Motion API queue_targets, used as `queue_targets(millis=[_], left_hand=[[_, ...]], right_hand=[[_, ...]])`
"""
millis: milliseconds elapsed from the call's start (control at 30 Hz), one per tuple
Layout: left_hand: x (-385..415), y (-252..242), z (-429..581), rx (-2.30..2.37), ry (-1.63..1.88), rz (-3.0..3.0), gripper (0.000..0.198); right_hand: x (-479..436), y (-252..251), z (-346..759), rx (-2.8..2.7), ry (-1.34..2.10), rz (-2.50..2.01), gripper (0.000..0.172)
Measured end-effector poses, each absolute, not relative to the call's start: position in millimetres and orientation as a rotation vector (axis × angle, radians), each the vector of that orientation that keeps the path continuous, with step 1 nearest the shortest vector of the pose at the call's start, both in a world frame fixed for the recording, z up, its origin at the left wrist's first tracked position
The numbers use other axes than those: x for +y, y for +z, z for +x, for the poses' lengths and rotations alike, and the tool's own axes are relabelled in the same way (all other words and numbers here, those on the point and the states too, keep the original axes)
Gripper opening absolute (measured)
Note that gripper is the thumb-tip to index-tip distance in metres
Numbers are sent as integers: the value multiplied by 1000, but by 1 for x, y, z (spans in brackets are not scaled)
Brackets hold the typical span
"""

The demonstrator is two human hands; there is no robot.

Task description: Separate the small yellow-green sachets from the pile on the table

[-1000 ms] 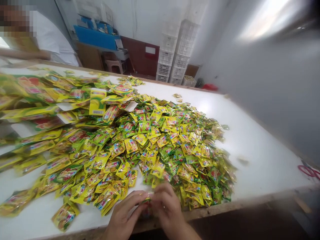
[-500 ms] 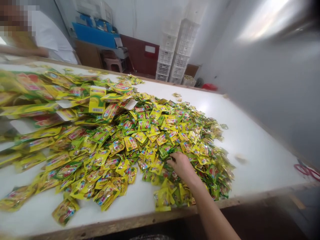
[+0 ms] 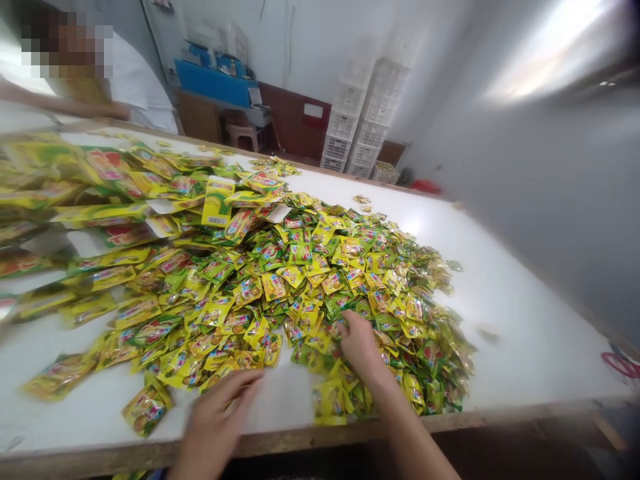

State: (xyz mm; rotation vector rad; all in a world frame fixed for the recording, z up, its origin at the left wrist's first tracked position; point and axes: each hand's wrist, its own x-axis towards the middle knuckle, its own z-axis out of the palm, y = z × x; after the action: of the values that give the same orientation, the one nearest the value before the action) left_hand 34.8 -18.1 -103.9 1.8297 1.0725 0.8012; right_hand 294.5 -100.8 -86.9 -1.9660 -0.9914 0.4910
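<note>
Picking step: right hand (image 3: 357, 340) pressed into sachet pile (image 3: 300, 267), grip cannot be told; left hand (image 3: 220, 413) open over bench (image 3: 525, 333) – clean pick needs one sachet isolated.

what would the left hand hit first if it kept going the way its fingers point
Most likely the sachets at the near edge of the pile, just beyond the left hand, whose fingers point forward and rightward over the white table; depth is unclear.

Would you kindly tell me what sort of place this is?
Probably a small packing workshop: a heap of sachets covers a white table, crates are stacked by the wall, and another person works nearby.
</note>
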Motion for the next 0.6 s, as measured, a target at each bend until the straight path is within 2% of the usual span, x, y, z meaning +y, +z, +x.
queue_targets(millis=[67,133,267,367,433,533,600], left_hand=[[-27,-109,66,763,694,2013,23],[-28,-115,87,678,638,2126,26],[-19,-125,87,1012,611,2116,22],[-16,-129,80,1185,545,2110,39],[-17,-129,83,1222,542,2107,42],[-16,-127,91,1229,580,1897,42],[-13,-125,90,1187,611,1678,34]], right_hand=[[-96,-94,280,-994,556,-1925,12],[-99,-98,275,-984,649,-1870,7],[-114,-97,290,-874,772,-1781,16],[-118,-94,298,-795,929,-1642,29],[-113,-93,293,-727,1010,-1532,35],[-101,-94,274,-664,1108,-1407,34],[-93,-97,258,-684,1192,-1337,31]])
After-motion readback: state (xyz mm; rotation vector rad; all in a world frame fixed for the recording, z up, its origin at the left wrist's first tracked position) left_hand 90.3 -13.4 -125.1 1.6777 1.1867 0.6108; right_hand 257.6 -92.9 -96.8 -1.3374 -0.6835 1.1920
